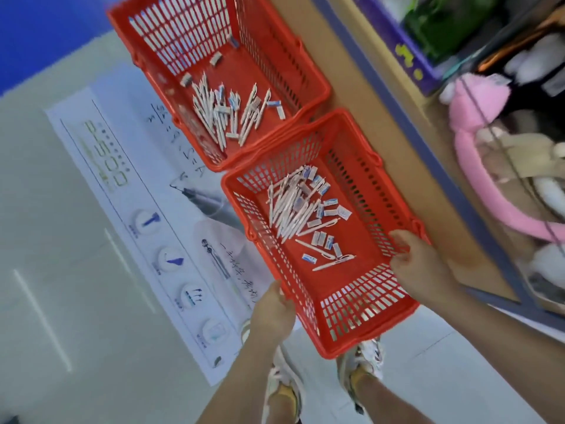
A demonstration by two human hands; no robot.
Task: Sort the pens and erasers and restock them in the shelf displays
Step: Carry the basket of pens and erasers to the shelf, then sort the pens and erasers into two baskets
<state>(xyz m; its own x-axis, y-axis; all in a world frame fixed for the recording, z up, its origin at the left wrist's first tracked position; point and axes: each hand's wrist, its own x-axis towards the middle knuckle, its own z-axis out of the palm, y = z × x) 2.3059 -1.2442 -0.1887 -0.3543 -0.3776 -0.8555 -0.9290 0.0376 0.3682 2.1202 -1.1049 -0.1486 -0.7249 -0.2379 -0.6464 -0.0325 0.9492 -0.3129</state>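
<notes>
Two red baskets (318, 87) (336, 353), two hands (273, 313) (419, 264), two shoes (284, 390) (363, 359), pens (211, 108) and erasers (330, 212) beyond counting.

Bright, even indoor light; motion blur throughout, wide-angle tilt, faint floor glare.

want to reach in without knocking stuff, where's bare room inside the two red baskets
Near basket: bare floor along the near end wall and the right side, by the right hand. Crowded far left, where pens and erasers pile. Far basket: bare along its right wall, crowded near left.
</notes>
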